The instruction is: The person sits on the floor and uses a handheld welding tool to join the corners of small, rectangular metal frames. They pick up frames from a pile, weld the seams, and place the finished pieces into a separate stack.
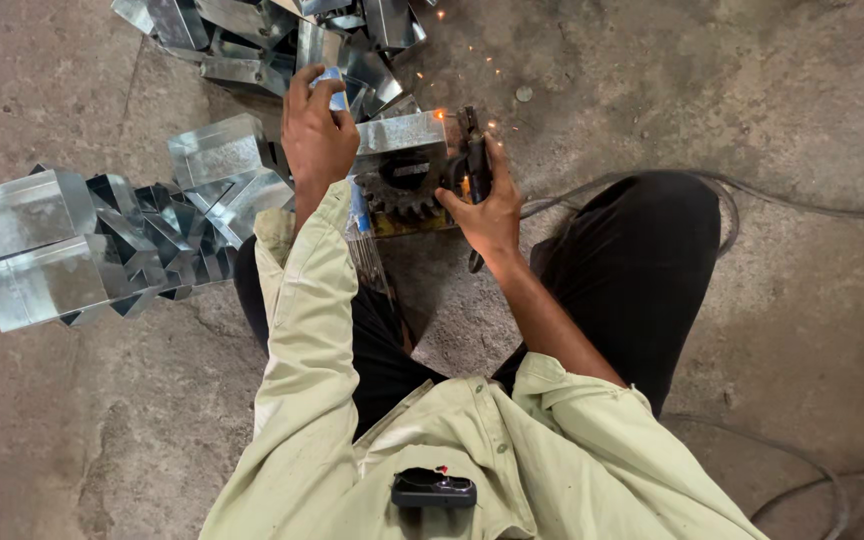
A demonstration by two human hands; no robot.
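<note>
My left hand (317,135) is raised over the work and grips a small blue-and-white object (332,88) between thumb and fingers. My right hand (489,205) is closed around a dark welding electrode holder (473,150). Its tip touches the corner of a shiny bent sheet-metal piece (400,131), where an orange spark (440,114) glows and small sparks fly upward. Under that piece lies a dark toothed gear (399,195) on a block. A bundle of thin rods (364,250) lies beside my left forearm.
Folded galvanised sheet-metal pieces are piled at the left (82,235) and at the top (272,40). A cable (802,208) runs across the concrete floor on the right, another curves at the lower right (822,480). My black-trousered knees flank the work.
</note>
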